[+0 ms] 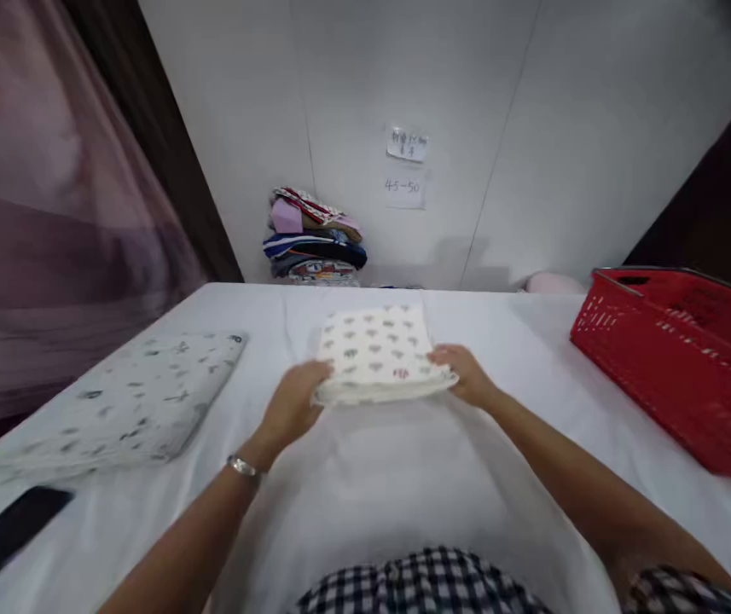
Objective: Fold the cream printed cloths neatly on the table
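Note:
A folded white cloth with a small heart print [378, 350] lies on the white-covered table [403, 486] in front of me. My left hand [292, 405] grips its near left corner, with the thumb on top. My right hand [464, 373] holds its near right corner in the same way. A silver bracelet sits on my left wrist.
A folded white patterned cloth [128, 405] lies at the left. A dark flat object [3, 537] rests at the near left edge. A red plastic basket [685, 358] stands at the right. A stack of folded clothes [314, 239] sits against the far wall, under two paper notes [407, 166].

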Action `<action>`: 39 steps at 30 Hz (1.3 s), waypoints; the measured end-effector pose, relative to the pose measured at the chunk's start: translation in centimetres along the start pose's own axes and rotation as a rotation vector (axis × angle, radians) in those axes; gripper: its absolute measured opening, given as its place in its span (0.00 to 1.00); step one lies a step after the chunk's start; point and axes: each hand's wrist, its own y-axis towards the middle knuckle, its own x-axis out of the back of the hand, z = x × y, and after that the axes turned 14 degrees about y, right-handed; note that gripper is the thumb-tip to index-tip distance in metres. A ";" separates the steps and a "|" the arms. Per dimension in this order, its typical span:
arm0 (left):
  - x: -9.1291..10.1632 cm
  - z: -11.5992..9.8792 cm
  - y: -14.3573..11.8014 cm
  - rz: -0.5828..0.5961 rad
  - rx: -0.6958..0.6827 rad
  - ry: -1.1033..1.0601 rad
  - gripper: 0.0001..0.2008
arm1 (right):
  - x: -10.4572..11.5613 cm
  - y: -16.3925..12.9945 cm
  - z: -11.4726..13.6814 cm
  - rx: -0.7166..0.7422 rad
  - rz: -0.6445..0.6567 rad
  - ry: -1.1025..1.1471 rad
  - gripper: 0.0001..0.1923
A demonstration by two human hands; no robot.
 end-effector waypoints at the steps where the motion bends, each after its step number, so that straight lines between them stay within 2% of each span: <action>1: -1.0 -0.8 -1.5 0.030 0.002 -0.020 0.23 | -1.1 -1.3 0.2 -0.023 0.027 0.005 0.22; 3: -2.6 -2.2 -4.0 0.073 0.017 -0.067 0.23 | -2.8 -3.5 0.7 -0.074 0.061 0.028 0.22; 5: -3.3 -3.0 -5.3 0.079 0.054 -0.120 0.25 | -3.7 -4.5 1.0 -0.135 0.057 0.064 0.22; 11: -1.7 -3.6 -4.3 0.147 0.148 -0.271 0.27 | -2.6 -3.6 2.2 -0.376 -0.038 0.379 0.18; 15: -1.5 -4.6 -4.0 0.166 0.204 -0.224 0.18 | -2.3 -3.2 4.5 -0.592 -0.233 0.504 0.16; 18: -2.3 -5.5 -3.8 0.111 0.227 -0.145 0.16 | -2.8 -3.2 6.0 -0.692 -0.393 0.416 0.12; 20: -2.9 -6.0 -3.7 0.066 0.233 -0.094 0.15 | -3.3 -3.2 6.6 -0.712 -0.436 0.324 0.11; 25: -4.1 -6.7 -3.4 0.006 0.245 -0.024 0.14 | -4.1 -3.0 7.2 -0.776 -0.354 0.139 0.17; 29: -4.3 -6.8 -3.4 -0.017 0.237 -0.043 0.14 | -4.8 -2.5 7.1 -0.888 -0.308 0.103 0.15; 35: -4.3 -6.8 -3.5 -0.012 0.205 -0.033 0.14 | -5.3 -2.0 6.3 -0.879 -0.387 0.068 0.11; 39: -4.2 -7.0 -3.3 0.006 0.223 -0.015 0.14 | -5.3 -1.8 6.1 -0.930 -0.357 0.065 0.13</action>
